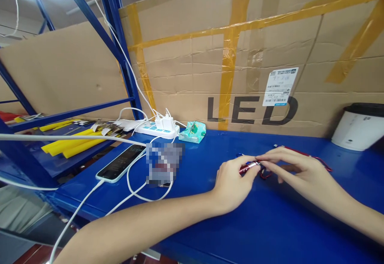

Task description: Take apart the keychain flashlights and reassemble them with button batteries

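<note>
My left hand (232,184) is closed round a slim red metal tube with a silver band, which looks like a small keychain flashlight (246,169). The fingertips of my right hand (300,172) pinch its far end, where the two hands meet. A small red clip (265,173) hangs just below those fingertips. Behind my right hand lies a second red flashlight (295,151) with a silver tip, partly covered by the hand; a red carabiner (324,163) shows at its other end. A bit of something blue (240,155) peeks out behind my left hand.
On the blue table (210,232) a phone (121,164) is plugged into a white cable, beside a blurred-out item (164,164). Farther back are a power strip (156,129), a green packet (193,132) and a white lidded cup (358,126). A large cardboard box (186,72) stands behind.
</note>
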`<action>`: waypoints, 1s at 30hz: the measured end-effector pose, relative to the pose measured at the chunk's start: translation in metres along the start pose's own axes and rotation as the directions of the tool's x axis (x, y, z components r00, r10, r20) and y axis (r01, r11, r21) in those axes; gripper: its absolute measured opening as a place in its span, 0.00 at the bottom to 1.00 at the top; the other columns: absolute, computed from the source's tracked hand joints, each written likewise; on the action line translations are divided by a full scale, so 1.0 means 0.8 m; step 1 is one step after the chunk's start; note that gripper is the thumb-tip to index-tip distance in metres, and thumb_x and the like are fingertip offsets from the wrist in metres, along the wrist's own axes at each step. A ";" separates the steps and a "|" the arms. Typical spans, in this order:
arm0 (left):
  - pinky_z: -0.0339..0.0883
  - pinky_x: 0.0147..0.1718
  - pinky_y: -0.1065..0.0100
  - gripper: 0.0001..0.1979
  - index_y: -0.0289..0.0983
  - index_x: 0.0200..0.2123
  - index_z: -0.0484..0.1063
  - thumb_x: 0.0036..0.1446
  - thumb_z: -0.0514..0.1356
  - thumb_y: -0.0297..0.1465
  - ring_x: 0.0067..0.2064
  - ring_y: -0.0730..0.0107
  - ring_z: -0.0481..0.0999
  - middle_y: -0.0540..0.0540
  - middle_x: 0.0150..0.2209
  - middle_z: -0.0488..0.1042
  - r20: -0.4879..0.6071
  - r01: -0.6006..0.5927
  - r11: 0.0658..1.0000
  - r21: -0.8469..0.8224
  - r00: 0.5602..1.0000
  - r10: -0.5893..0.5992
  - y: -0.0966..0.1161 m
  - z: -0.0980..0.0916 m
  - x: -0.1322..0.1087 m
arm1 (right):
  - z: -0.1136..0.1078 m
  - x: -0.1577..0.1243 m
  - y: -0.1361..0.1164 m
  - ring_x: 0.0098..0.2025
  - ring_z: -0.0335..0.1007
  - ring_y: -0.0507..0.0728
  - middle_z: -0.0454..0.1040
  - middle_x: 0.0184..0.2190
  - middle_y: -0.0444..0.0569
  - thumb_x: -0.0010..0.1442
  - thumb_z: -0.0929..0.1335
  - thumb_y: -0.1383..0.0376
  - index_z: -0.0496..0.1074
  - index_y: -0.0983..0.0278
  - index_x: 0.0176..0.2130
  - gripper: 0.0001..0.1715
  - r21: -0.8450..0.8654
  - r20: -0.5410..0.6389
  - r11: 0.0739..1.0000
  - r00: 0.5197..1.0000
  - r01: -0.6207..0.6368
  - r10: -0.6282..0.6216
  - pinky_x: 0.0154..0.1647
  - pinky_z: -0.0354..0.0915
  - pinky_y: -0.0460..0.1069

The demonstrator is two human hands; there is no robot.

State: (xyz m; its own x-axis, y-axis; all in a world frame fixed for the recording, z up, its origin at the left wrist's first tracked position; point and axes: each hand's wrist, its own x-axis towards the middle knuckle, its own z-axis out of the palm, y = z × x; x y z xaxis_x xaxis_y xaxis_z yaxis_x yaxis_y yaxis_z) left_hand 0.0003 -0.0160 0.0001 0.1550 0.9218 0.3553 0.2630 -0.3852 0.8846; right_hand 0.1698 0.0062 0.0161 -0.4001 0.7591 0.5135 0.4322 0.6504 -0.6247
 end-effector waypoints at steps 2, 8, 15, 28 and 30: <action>0.66 0.27 0.71 0.12 0.41 0.42 0.74 0.56 0.55 0.34 0.32 0.64 0.73 0.46 0.32 0.75 0.003 -0.002 1.000 -0.019 1.000 0.002 -0.002 0.001 0.000 | -0.001 0.000 -0.001 0.31 0.70 0.58 0.72 0.35 0.53 0.59 0.66 0.52 0.75 0.61 0.37 0.17 0.012 -0.004 1.000 1.000 -0.013 0.013 0.20 0.68 0.47; 0.65 0.29 0.72 0.11 0.41 0.42 0.74 0.55 0.57 0.33 0.33 0.66 0.73 0.47 0.35 0.76 0.009 -0.007 0.999 -0.033 1.000 0.008 -0.004 0.003 0.002 | -0.004 0.000 0.003 0.29 0.71 0.57 0.72 0.33 0.52 0.58 0.66 0.51 0.75 0.62 0.34 0.18 0.012 -0.022 0.999 0.999 -0.040 0.041 0.23 0.70 0.47; 0.59 0.25 0.72 0.14 0.40 0.45 0.70 0.58 0.53 0.36 0.25 0.71 0.65 0.52 0.20 0.65 0.029 0.084 0.997 0.001 0.996 -0.084 -0.001 0.002 0.002 | -0.002 0.000 0.000 0.29 0.69 0.56 0.70 0.33 0.50 0.59 0.65 0.53 0.71 0.61 0.31 0.15 -0.017 -0.117 0.995 0.989 0.094 -0.096 0.25 0.71 0.47; 0.40 0.16 0.76 0.19 0.35 0.24 0.62 0.54 0.56 0.45 0.17 0.82 0.45 0.58 0.16 0.51 0.112 0.293 0.879 -0.377 0.956 -0.271 0.006 0.002 0.008 | -0.005 -0.004 0.008 0.36 0.71 0.56 0.72 0.37 0.49 0.62 0.65 0.62 0.73 0.60 0.35 0.08 -0.002 -0.031 0.959 0.958 0.284 -0.284 0.30 0.74 0.46; 0.39 0.15 0.76 0.19 0.35 0.25 0.61 0.52 0.57 0.46 0.16 0.83 0.44 0.58 0.15 0.51 0.131 0.293 0.863 -0.411 0.956 -0.261 0.008 0.001 0.008 | -0.005 -0.003 0.010 0.38 0.71 0.55 0.72 0.39 0.49 0.62 0.65 0.63 0.73 0.60 0.36 0.07 -0.004 -0.015 0.953 0.952 0.304 -0.304 0.31 0.74 0.45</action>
State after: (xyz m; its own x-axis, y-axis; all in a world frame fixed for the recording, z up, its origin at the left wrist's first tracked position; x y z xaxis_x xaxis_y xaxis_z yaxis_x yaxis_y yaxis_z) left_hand 0.0041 -0.0123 0.0076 0.2047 0.9764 0.0688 -0.1193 -0.0449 0.9918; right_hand 0.1774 0.0096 0.0124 -0.5007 0.5254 0.6880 0.2928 0.8507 -0.4366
